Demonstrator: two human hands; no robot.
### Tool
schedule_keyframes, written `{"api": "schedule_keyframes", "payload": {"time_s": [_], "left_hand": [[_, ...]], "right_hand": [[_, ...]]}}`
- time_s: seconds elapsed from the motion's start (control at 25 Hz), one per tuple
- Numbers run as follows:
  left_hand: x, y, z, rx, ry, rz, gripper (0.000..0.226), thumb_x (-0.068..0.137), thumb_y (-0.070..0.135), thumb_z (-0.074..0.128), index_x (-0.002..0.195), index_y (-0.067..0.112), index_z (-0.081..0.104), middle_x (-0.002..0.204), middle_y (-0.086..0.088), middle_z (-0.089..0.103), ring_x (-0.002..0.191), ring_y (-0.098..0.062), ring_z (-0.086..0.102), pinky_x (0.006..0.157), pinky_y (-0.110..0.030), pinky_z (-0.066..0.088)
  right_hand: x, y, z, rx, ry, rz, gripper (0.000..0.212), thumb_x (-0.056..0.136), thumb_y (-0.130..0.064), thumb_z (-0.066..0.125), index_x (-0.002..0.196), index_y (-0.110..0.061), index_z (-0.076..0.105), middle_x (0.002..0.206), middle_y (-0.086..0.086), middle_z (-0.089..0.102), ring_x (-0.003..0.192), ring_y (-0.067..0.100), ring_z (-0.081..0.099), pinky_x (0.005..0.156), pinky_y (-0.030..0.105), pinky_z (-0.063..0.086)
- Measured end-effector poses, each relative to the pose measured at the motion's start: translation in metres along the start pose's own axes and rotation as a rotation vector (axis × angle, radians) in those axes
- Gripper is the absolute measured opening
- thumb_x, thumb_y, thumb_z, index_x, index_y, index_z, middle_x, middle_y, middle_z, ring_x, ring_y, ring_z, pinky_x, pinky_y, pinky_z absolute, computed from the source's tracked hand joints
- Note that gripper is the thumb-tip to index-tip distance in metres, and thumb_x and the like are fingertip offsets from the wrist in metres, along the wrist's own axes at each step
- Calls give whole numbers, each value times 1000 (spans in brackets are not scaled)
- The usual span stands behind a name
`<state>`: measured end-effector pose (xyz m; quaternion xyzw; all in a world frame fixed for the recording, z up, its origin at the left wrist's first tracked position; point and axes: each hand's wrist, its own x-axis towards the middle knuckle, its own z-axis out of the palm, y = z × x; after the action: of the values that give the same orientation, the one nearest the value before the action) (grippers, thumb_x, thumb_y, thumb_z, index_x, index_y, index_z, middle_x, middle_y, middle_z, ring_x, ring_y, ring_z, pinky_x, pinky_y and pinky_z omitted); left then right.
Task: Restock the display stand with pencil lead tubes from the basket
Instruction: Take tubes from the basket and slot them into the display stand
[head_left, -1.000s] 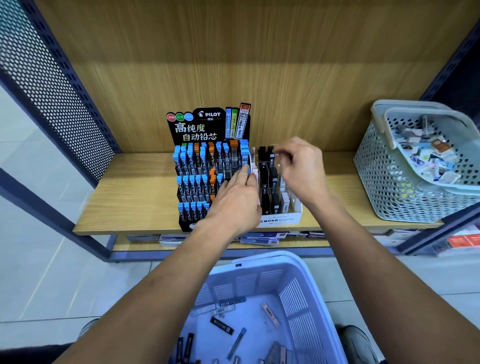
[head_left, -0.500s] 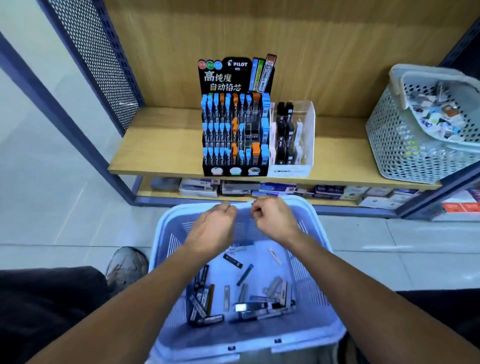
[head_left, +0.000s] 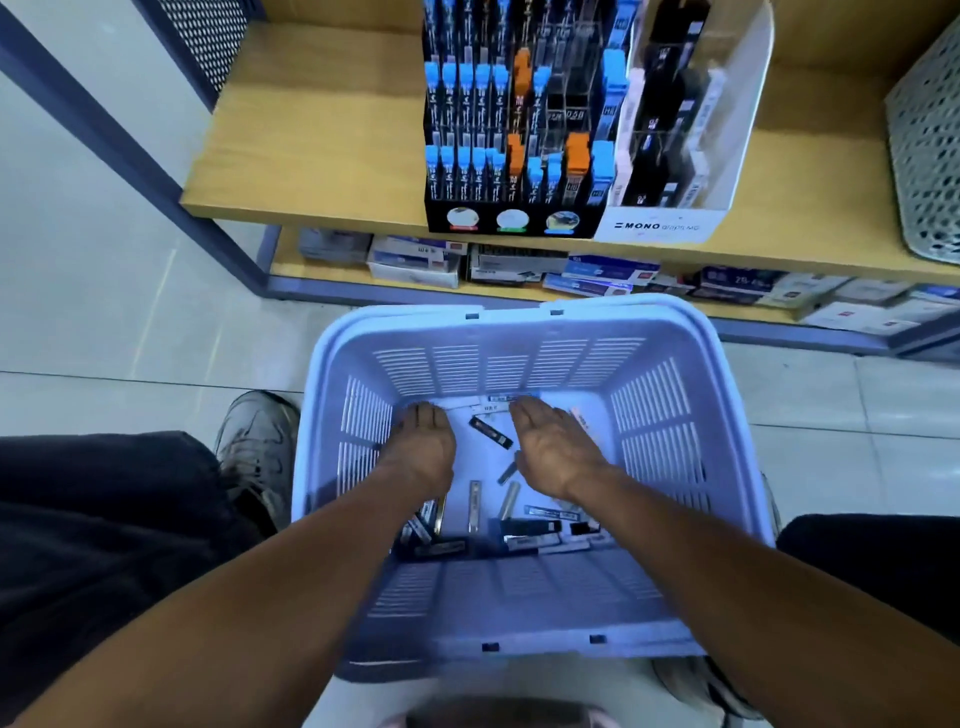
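From the head view, both forearms reach forward and down into the pale blue basket (head_left: 519, 332), which sits on the floor between the person's knees. The left hand (head_left: 422, 451) is seen from its back, wrist bent downward, fingers pointing toward the basket floor; the fingertips are hidden behind the hand, so I cannot tell whether they pinch anything. The right hand (head_left: 553, 447) lies beside it, apart, palm turned inward toward the left hand, fingers straight and close together, holding nothing that shows.

Between the two hands a dark pencil lead tube (head_left: 491, 432) lies slantwise on the basket floor. More pencil lead tubes (head_left: 530, 532) lie scattered nearer the person, under and behind both wrists, some dark, some pale.

Beyond the hands, past the basket's far rim, the black display stand (head_left: 511, 221) stands on the wooden shelf (head_left: 311, 145), its rows filled with blue-capped and orange-capped tubes, with some slots bare toward its right side. A clear display box (head_left: 660, 226) marked MONO touches the stand's right side. Far right of the hands, a grey perforated basket (head_left: 930, 156) sits on the same shelf.
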<state>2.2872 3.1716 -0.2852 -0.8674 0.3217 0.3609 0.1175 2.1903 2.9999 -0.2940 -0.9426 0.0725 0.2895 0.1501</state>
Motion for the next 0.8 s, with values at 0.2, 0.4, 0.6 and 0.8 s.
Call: {"api": "schedule_keyframes", "payload": {"time_s": [0.2, 0.4, 0.6, 0.8], "left_hand": [[18, 14, 17, 53, 99, -25, 73, 92, 13, 56, 149, -9, 17, 150, -27, 32, 140, -40, 32, 116, -45, 32], [21, 17, 16, -20, 126, 28, 47, 94, 6, 51, 140, 7, 39, 139, -12, 45, 132, -30, 41, 98, -42, 43], [14, 4, 9, -10, 20, 100, 53, 90, 13, 70, 137, 6, 46, 139, -14, 46, 134, -32, 41, 104, -45, 46], [-11, -2, 17, 168, -200, 134, 119, 68, 46, 90, 154, 11, 16, 152, -17, 23, 142, -38, 28, 110, -52, 41]], "right_hand": [[20, -12, 22, -106, 108, 14, 75, 100, -46, 45, 154, -1, 19, 153, 18, 28, 144, 35, 24, 121, 47, 18], [21, -27, 31, -114, 150, -60, 56, 94, -38, 57, 141, -13, 41, 131, 7, 46, 122, 29, 43, 99, 42, 37], [11, -21, 24, -98, 31, -177, 52, 88, -9, 62, 135, -14, 43, 130, 6, 45, 121, 27, 43, 95, 36, 39], [-8, -6, 17, -182, -231, -299, 118, 70, -62, 78, 158, -29, 6, 157, 8, 20, 143, 28, 23, 116, 46, 26]]}}
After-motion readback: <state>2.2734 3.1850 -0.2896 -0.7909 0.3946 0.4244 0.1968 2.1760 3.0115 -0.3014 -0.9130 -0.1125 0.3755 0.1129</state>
